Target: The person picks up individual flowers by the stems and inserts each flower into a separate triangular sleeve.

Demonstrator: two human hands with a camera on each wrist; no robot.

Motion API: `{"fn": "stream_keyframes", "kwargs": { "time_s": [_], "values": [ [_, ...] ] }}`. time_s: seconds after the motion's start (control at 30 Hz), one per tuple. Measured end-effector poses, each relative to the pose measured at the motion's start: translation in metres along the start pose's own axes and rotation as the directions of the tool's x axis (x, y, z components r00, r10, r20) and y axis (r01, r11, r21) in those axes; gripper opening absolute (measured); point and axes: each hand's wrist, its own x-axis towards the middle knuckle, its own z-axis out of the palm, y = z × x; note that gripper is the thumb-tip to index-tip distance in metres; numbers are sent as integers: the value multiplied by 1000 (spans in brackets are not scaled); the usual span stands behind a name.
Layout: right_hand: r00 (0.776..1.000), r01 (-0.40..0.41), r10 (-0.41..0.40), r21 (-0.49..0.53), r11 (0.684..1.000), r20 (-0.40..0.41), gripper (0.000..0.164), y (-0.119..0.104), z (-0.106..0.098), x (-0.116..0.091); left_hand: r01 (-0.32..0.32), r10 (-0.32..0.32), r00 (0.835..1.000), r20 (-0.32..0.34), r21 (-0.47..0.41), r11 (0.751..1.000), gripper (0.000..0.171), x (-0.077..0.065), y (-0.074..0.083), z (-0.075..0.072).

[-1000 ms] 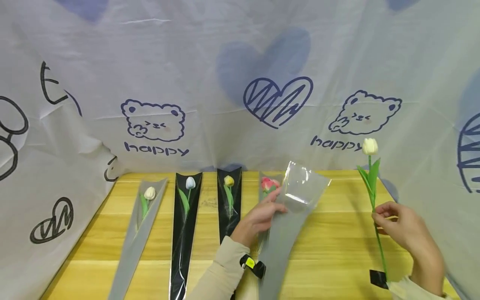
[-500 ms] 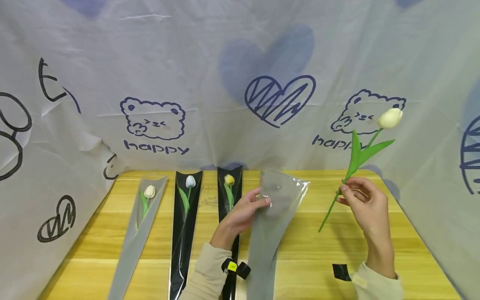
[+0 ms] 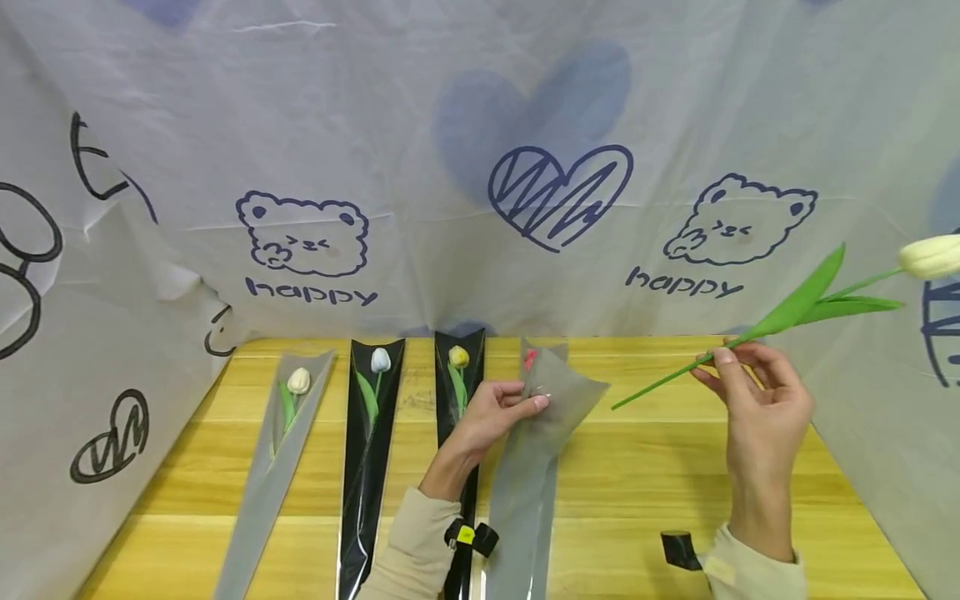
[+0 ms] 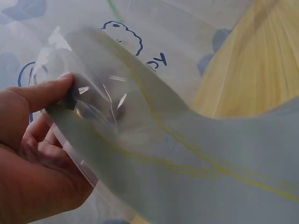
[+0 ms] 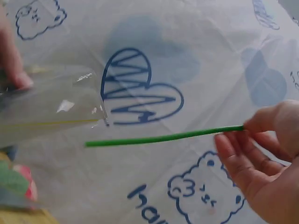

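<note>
My left hand (image 3: 487,421) pinches a translucent grey flower sleeve (image 3: 566,400) near its wide end, thumb on top and fingers beneath. In the left wrist view, yellow lines run along the sleeve (image 4: 187,140). My right hand (image 3: 765,408) holds a white artificial tulip (image 3: 810,300) by its green stem between thumb and fingers. The bloom points right and the bare stem end slants down to the left. Seen from the right wrist, the stem (image 5: 163,138) tip lies apart from the sleeve's open end. Another sleeve with a pink-red flower (image 3: 530,359) is mostly hidden under the held one.
On the wooden table (image 3: 637,500), a white tulip (image 3: 298,382) lies in a grey sleeve at left. Beside it are a pale blue tulip (image 3: 380,360) and a yellow tulip (image 3: 459,357) in black sleeves. A printed white cloth (image 3: 420,125) hangs behind and along both sides.
My right hand has lifted the tulip and tilted it from upright until its stem end points toward the sleeve. My left hand has shifted the sleeve slightly left and its top has folded down.
</note>
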Motion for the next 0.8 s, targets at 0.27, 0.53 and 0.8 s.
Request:
{"fn": "stream_keyframes", "kwargs": {
  "time_s": [0.27,0.53,0.8],
  "values": [
    [985,163,-146,230,959,-89,28,-12,14,-6,-37,38,999,-37,35,999,25,-2,4,2],
    [993,96,-111,249,964,48,17,-9,24,-14,-92,96,994,-50,80,993,26,-5,12,10],
    [953,35,20,-174,984,303,14,-1,29,-21,-104,105,994,-14,81,991,31,-10,21,12]
  ]
}}
